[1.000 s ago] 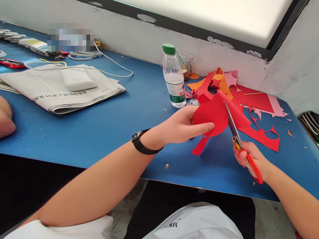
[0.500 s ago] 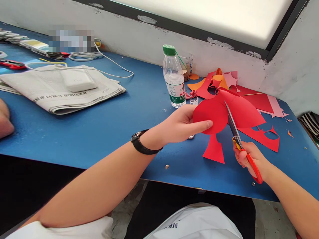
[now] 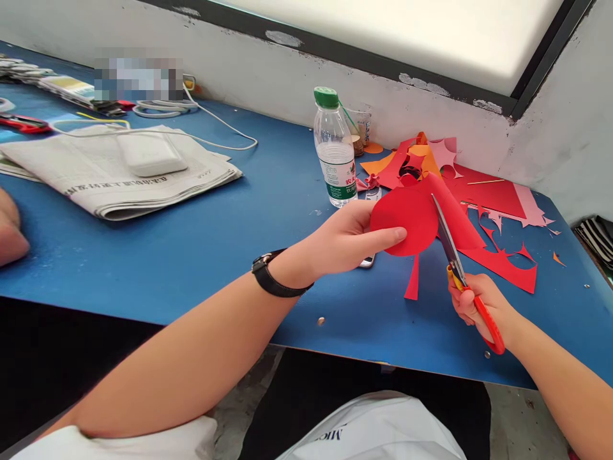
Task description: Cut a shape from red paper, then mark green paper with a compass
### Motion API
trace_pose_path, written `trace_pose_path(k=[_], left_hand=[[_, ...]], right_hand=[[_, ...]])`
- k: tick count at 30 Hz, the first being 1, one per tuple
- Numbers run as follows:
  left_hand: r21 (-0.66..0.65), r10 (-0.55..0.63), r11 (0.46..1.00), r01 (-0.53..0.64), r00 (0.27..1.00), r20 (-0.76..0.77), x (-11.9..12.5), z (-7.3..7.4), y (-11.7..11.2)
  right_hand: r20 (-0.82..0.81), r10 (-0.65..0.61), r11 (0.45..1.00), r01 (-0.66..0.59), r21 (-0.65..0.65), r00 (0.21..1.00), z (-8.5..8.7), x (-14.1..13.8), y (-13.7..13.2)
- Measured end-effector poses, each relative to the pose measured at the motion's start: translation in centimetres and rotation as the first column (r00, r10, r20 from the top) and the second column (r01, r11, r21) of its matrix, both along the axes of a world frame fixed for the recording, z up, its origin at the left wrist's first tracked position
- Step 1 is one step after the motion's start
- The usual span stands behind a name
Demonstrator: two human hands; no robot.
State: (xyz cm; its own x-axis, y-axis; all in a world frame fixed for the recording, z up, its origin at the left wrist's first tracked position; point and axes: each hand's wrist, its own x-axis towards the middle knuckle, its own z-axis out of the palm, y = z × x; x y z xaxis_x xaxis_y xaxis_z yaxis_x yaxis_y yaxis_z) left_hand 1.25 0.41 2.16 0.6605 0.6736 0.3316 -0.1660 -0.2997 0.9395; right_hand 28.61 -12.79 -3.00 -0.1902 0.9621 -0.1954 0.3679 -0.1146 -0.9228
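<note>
My left hand (image 3: 352,237) pinches a sheet of red paper (image 3: 402,220) between thumb and fingers, above the blue table. The paper has a rounded edge near my thumb, a curled flap on its right side and a narrow strip hanging below. In my right hand (image 3: 481,305) is a pair of scissors (image 3: 451,246) with red and yellow handles. Their blades point up and away, against the paper at the right of the rounded part, and look closed or nearly so.
A water bottle (image 3: 334,150) with a green cap stands behind my left hand. Cut paper scraps (image 3: 498,198) lie at the back right. Folded newspaper (image 3: 119,185) bears a white box (image 3: 152,153) at left. Another person's arm (image 3: 9,227) rests at the left edge.
The paper's right flap has swung inward and curls more, and the hanging strip now looks narrower. Both hands and the scissors have hardly moved.
</note>
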Motion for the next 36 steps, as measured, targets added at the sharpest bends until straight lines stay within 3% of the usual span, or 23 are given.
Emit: trace_pose_path(k=[21, 26, 36], left_hand=[[-0.093, 0.038, 0.995, -0.031, 0.997, 0.074, 0.3, -0.4, 0.3], [-0.161, 0.031, 0.987, -0.011, 0.992, 0.121, 0.7, -1.0, 0.3], [-0.15, -0.012, 0.988, 0.019, 0.999, 0.047, 1.8, -1.3, -1.1]], right_hand=[[0.017, 0.021, 1.0, -0.022, 0.021, 1.0, -1.4, 0.6, 0.3], [0.041, 0.029, 0.996, -0.032, 0.082, 0.999, -1.8, 0.8, 0.4], [0.057, 0.024, 0.996, -0.029, 0.087, 0.998, -1.6, 0.5, 0.6]])
